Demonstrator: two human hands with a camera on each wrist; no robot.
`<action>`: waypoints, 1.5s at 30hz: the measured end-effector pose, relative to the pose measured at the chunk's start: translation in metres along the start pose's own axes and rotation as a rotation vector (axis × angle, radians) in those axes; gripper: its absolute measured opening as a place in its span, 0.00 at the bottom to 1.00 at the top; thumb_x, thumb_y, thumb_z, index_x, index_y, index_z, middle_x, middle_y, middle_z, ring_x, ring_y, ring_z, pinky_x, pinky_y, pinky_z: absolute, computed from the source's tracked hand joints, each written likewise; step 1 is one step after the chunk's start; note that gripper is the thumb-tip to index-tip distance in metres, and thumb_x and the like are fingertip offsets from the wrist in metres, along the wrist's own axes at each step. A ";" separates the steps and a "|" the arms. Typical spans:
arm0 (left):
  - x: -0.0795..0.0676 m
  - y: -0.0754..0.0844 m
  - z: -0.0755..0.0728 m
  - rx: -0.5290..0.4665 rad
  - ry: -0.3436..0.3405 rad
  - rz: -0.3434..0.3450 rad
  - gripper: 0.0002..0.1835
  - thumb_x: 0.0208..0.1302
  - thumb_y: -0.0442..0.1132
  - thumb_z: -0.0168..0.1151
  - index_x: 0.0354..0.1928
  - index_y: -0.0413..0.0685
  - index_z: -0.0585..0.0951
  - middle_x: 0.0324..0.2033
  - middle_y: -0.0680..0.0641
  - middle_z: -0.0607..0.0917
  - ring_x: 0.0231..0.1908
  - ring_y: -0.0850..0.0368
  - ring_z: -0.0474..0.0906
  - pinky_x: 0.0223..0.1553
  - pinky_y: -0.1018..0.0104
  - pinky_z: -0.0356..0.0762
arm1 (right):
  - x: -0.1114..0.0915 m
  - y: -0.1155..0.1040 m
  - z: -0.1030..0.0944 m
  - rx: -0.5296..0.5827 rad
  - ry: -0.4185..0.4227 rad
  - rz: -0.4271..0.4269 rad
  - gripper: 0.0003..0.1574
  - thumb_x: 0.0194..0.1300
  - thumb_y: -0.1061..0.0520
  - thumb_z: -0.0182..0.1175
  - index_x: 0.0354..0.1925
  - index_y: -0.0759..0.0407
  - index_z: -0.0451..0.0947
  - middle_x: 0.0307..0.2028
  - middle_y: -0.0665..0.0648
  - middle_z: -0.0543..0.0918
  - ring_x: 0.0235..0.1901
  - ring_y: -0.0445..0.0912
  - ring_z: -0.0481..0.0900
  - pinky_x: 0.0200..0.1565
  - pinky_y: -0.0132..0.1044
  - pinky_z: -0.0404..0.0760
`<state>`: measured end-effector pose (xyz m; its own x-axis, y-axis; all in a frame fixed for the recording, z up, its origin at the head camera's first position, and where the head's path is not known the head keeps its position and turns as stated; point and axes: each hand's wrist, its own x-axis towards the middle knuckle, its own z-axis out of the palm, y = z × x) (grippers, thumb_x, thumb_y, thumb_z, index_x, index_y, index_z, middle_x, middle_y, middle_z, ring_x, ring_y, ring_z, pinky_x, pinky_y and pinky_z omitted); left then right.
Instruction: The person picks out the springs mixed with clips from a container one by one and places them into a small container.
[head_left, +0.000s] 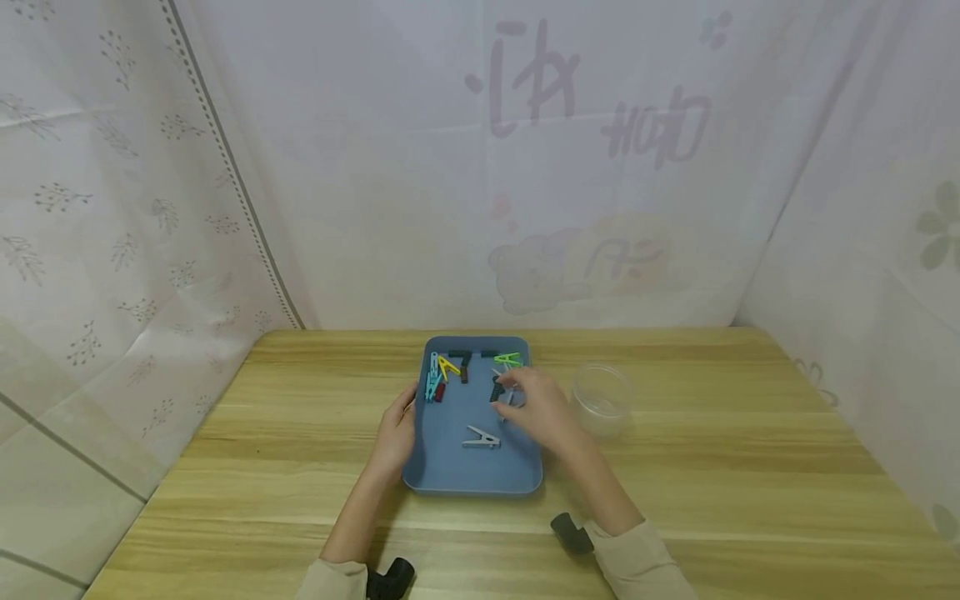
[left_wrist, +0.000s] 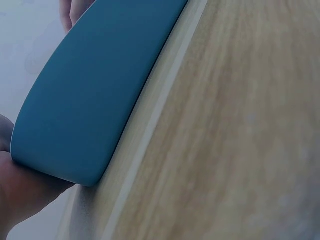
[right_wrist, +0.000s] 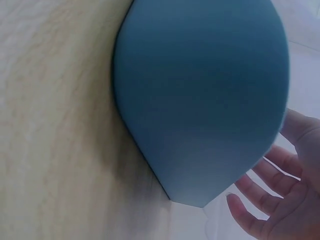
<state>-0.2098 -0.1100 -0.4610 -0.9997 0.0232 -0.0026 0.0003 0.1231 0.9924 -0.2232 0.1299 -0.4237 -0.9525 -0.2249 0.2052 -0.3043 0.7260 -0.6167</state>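
A blue rectangular tray [head_left: 468, 471] lies on the table with several clothespins in it. My left hand [head_left: 395, 433] holds the tray by its left side, thumb at the rim. Over the tray's right half is my right hand [head_left: 536, 404], its thumb and fingers apart around a dark clothespin [head_left: 496, 390] and a partly hidden grey one. In the right wrist view the fingers [right_wrist: 270, 177] are loosely bent beyond the tray wall [right_wrist: 200, 100], which hides the fingertips' work. A grey clothespin [head_left: 482, 438] lies alone nearer the front.
At the tray's back left are light blue [head_left: 432, 379], yellow [head_left: 447, 367], dark and red clothespins; a green one [head_left: 508, 359] sits at the back right. A clear round container [head_left: 602, 392] stands right of the tray. Patterned curtains surround the wooden table [head_left: 712, 467].
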 end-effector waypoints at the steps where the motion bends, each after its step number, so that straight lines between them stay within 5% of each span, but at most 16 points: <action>1: 0.000 0.000 0.000 0.000 0.002 -0.001 0.27 0.83 0.28 0.34 0.79 0.26 0.58 0.79 0.27 0.58 0.81 0.32 0.47 0.81 0.37 0.47 | 0.000 0.000 0.000 0.013 0.002 0.001 0.22 0.65 0.56 0.75 0.56 0.61 0.84 0.51 0.59 0.88 0.52 0.57 0.85 0.54 0.52 0.87; 16: -0.001 0.000 0.001 -0.013 -0.015 -0.008 0.27 0.84 0.29 0.33 0.80 0.27 0.55 0.80 0.28 0.55 0.82 0.33 0.45 0.81 0.37 0.46 | -0.006 -0.005 -0.008 0.119 0.020 0.000 0.25 0.66 0.58 0.74 0.59 0.65 0.82 0.51 0.61 0.87 0.52 0.60 0.84 0.54 0.54 0.86; 27: 0.001 -0.002 0.001 -0.006 -0.003 -0.023 0.27 0.84 0.29 0.33 0.80 0.27 0.56 0.80 0.28 0.56 0.82 0.33 0.46 0.81 0.37 0.47 | -0.011 -0.005 -0.014 0.081 0.083 -0.026 0.23 0.65 0.58 0.75 0.56 0.65 0.83 0.48 0.64 0.89 0.50 0.61 0.86 0.52 0.56 0.87; 45: -0.001 0.002 0.001 -0.005 0.003 -0.008 0.27 0.84 0.29 0.34 0.79 0.26 0.57 0.80 0.28 0.57 0.81 0.31 0.47 0.81 0.37 0.48 | -0.020 -0.010 -0.030 0.078 0.096 0.064 0.26 0.67 0.55 0.73 0.60 0.63 0.82 0.54 0.63 0.87 0.58 0.62 0.83 0.61 0.61 0.82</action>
<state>-0.2086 -0.1087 -0.4594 -0.9998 0.0193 -0.0102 -0.0079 0.1179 0.9930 -0.2013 0.1469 -0.3989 -0.9657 -0.1137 0.2334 -0.2466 0.6833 -0.6873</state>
